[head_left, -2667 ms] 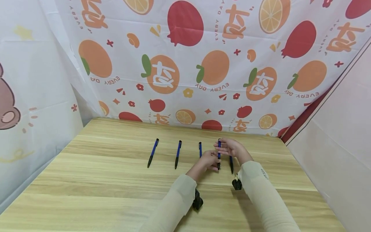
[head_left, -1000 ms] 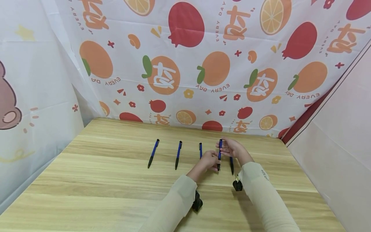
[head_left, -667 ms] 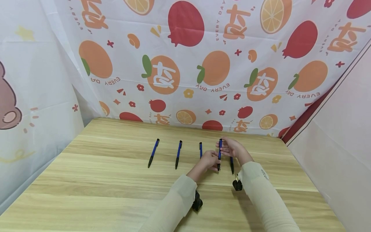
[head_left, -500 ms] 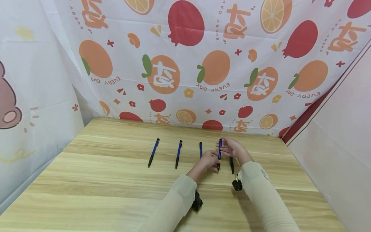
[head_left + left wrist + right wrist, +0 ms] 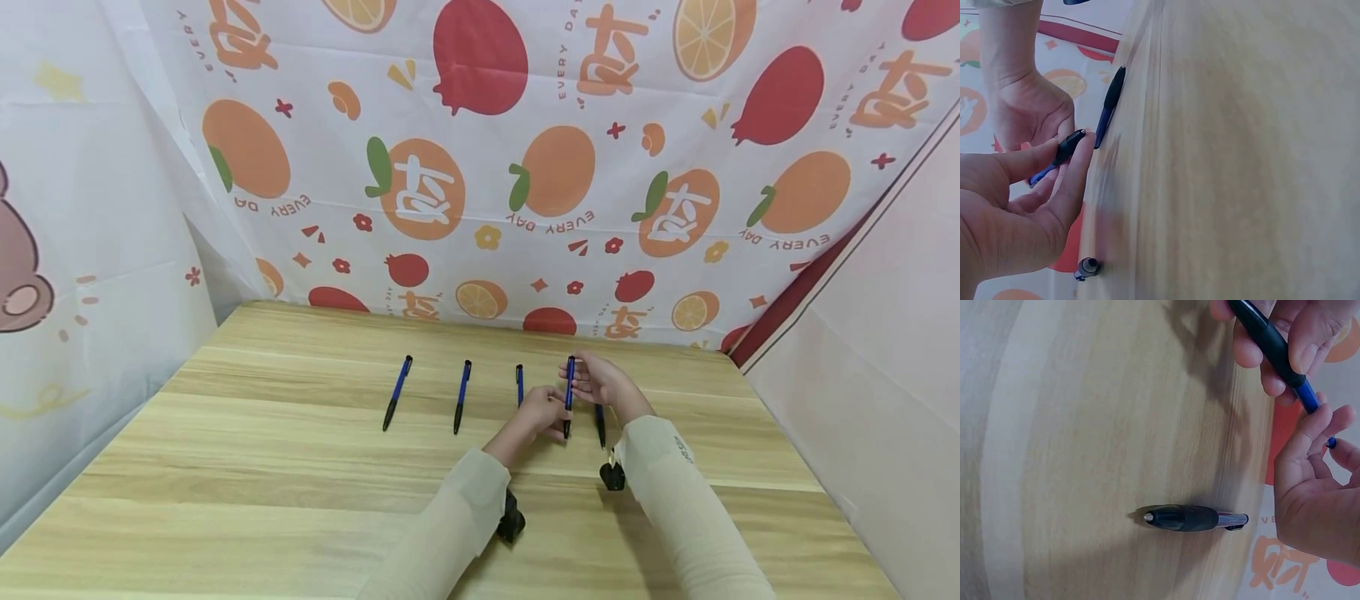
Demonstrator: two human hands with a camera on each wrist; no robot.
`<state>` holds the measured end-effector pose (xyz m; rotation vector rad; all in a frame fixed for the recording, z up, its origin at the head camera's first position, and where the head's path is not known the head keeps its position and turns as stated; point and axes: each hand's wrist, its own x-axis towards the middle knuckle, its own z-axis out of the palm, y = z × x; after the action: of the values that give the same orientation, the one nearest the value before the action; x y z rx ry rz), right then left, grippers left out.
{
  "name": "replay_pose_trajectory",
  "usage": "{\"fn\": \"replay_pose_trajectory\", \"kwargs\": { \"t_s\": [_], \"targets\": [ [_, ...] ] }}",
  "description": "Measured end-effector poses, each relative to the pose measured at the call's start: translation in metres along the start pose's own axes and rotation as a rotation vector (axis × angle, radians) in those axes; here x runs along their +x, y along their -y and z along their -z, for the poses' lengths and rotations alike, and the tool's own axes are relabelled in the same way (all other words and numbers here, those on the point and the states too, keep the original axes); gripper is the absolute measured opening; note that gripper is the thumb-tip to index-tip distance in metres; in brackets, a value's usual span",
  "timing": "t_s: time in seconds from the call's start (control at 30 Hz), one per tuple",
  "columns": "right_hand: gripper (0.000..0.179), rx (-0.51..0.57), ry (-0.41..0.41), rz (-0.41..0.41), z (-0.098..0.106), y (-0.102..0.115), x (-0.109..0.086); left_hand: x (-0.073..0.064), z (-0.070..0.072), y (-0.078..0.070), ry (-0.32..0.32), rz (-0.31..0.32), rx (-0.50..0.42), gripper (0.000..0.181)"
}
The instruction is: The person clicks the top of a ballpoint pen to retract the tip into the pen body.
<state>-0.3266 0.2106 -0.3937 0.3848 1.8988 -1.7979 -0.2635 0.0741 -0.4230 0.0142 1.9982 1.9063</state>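
A blue ballpoint pen point(image 5: 570, 385) with a black grip is held above the table, its tip toward the person. My left hand point(image 5: 542, 412) pinches the black grip between thumb and fingers, plain in the left wrist view. At the pen's other end my right hand point(image 5: 604, 385) holds the blue barrel; in the right wrist view its thumb is by the push button. A like pen point(image 5: 600, 425) lies under the right hand, partly covered. Another pen point(image 5: 520, 387) is half hidden behind the left hand.
Two more blue pens, one farthest left point(image 5: 397, 393) and one nearer the hands point(image 5: 462, 397), lie roughly parallel on the wooden table point(image 5: 285, 467). A fruit-print cloth point(image 5: 480, 192) hangs behind the back edge. Pale cloth walls stand at both sides.
Compared with 2.7 seconds ago, the held pen's button end has tilted slightly to the right along with the right hand's fingers. Over the last second both hands stay almost still.
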Motion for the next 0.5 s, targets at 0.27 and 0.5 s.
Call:
{"fn": "replay_pose_trajectory", "kwargs": {
  "t_s": [0.27,0.5],
  "targets": [
    [0.04,0.003,-0.04,0.007,-0.0009,0.0009,0.0021,-0.0052,-0.0036,-0.0074,-0.024,0.012,-0.027,0.019],
    [0.043,-0.025,-0.055,0.012,-0.0032,0.0009,0.0029,-0.0049,-0.0031,-0.0055,-0.02,0.007,-0.052,0.02]
  ]
}}
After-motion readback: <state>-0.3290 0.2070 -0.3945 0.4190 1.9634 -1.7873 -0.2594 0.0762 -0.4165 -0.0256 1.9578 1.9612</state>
